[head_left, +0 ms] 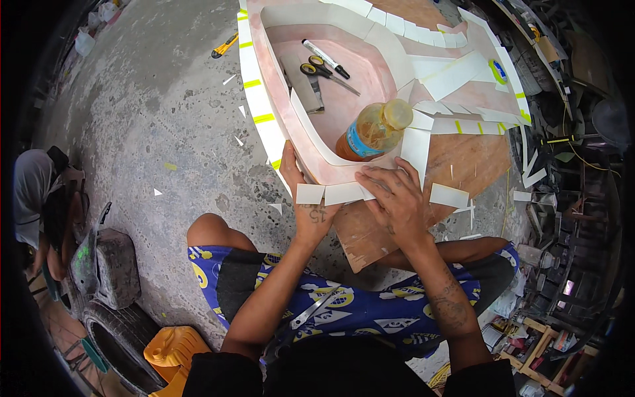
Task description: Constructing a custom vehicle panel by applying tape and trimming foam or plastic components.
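Observation:
A pinkish-white moulded piece point(278, 73) edged with card tabs and yellow tape sits on plywood point(456, 165). My left hand point(305, 205) grips its near-left corner, fingertips up along the outer side, partly hidden by white card strips point(344, 194). My right hand point(393, 198) has its fingers bent on the near rim beside the strips, pressing there. Inside the hollow lie scissors point(331, 74), a marker point(324, 57), a grey flat piece point(297, 86) and a bottle of amber liquid point(364, 132) with a blue label. A silver tool point(314, 308) rests on my lap.
A yellow cutter point(225, 46) is on the concrete floor point(152, 112). At left are another person point(40, 205), a grey container point(116, 264), a tyre point(116, 334) and a yellow jerrycan point(175, 351). Clutter and a wooden crate point(532, 351) line the right.

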Demonstrator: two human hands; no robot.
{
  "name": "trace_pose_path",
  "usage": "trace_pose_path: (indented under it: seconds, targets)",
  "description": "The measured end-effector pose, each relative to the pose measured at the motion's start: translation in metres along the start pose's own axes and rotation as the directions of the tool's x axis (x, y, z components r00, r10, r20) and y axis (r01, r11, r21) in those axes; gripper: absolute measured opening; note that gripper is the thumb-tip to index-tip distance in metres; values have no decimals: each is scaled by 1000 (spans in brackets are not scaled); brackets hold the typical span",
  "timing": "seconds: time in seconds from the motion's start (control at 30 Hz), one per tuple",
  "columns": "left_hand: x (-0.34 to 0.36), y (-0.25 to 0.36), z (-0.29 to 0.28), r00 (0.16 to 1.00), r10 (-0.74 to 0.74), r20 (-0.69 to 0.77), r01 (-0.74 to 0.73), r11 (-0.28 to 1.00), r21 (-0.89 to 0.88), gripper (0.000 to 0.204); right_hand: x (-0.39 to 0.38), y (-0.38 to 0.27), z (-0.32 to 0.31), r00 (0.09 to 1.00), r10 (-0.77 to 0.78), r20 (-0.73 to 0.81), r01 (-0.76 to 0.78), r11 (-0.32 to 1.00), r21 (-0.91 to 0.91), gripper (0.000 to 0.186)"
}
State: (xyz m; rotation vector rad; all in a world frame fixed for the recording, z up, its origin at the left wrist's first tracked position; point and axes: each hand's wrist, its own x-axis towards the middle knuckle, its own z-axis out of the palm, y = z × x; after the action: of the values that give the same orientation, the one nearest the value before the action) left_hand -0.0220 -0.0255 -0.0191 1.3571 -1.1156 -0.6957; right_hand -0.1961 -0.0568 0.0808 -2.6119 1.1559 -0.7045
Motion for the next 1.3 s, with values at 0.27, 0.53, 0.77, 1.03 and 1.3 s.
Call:
trace_pose_path:
  seconds: [0.27, 0.53, 0.77, 1.03, 1.3]
  targets:
    - [4, 3, 1, 990, 130, -46, -128, 990, 57, 133, -5, 3, 5, 1000, 17, -23, -17, 1000, 8, 43]
    - [3, 11, 1, 1000, -21, -3, 21, 994, -110, 128, -4, 2, 0, 1000, 16, 5, -16, 1000, -11, 44]
    - [3, 15, 2, 1000, -16, -8, 15, 995, -103, 128, -5, 1, -5, 999, 20, 26, -18, 997, -71, 41]
    - [3, 11, -1, 1000, 18, 14, -17, 999, -31, 126, -3, 1, -4, 999, 18, 31, -16, 998, -56, 42]
    - [-1, 7, -4, 998, 52, 25, -51, 998, -48, 118, -1, 0, -5, 999, 31, 31, -30, 999, -31, 44]
